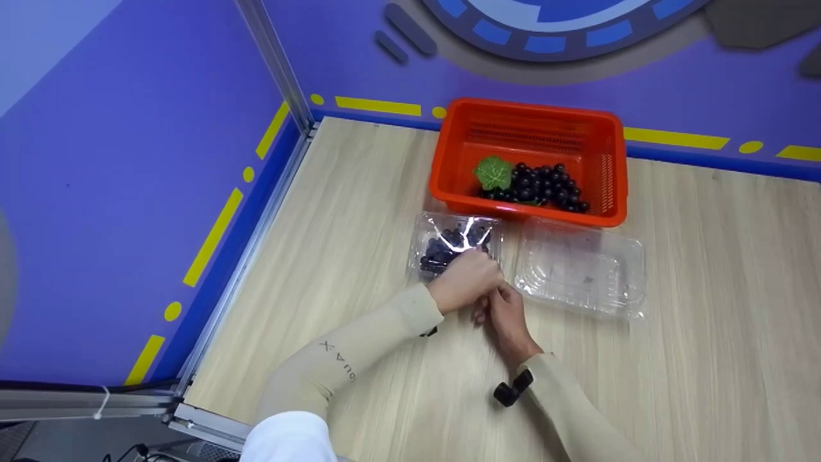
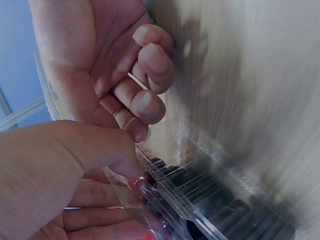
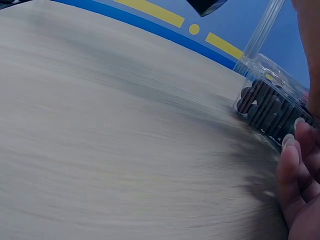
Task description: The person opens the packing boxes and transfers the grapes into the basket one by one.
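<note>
A clear plastic clamshell box (image 1: 420,247) holding dark grapes (image 1: 440,251) stands on the table, its lid over the fruit. At its near right corner my left hand (image 1: 467,280) grips the rim, the thumb lying over the edge and fingers showing through the plastic in the left wrist view. My right hand (image 1: 508,317) meets it at the same corner, thumb and forefinger pinching the edge, their tips partly hidden behind the left thumb. The right hand's other fingers (image 2: 152,60) curl loosely beside the box.
Behind the box, an orange-red basket (image 1: 528,110) holds more dark grapes (image 1: 545,186) and a green leaf (image 1: 493,173). A second clear plastic container (image 1: 580,269) lies to the right. Blue panels (image 1: 160,128) wall off the table's left and back sides.
</note>
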Demonstrator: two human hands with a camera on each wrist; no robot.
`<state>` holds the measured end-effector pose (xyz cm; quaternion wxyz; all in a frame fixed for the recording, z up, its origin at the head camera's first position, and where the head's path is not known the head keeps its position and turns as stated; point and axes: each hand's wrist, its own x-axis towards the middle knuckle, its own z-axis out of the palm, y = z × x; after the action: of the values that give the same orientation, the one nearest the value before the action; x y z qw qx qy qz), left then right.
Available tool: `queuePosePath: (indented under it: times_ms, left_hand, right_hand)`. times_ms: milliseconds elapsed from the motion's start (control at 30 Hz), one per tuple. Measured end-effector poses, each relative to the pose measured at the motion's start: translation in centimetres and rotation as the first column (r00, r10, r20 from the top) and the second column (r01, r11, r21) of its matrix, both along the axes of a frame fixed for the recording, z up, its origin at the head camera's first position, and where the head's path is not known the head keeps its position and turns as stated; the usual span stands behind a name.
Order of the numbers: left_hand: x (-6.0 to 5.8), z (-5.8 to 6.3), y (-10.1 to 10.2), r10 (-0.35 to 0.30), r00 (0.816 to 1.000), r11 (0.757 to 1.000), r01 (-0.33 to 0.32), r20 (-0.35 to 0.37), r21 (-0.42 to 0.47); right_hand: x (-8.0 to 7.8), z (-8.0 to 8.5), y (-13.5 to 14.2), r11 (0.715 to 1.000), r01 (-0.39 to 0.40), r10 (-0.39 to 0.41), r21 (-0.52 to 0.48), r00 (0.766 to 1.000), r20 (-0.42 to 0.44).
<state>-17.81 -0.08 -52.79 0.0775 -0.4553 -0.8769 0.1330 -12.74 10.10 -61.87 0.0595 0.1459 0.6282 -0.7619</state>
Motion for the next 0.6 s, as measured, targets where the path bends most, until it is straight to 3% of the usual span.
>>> queuePosePath:
  times_ms: [267,600]
  left_hand:
    - [0.2,-1.3,0.1,0.012,1.0,1.0,-0.012,0.009,0.028]
    - [0.2,-1.7,0.3,0.031,1.0,0.999,-0.032,0.002,0.025]
  right_hand:
    - [-0.2,0.2,-0.3,0.999,0.036,-0.036,-0.019,0.999,0.021]
    - [-0.3,0.6,-0.6,0.998,0.06,-0.058,-0.033,0.997,0.042]
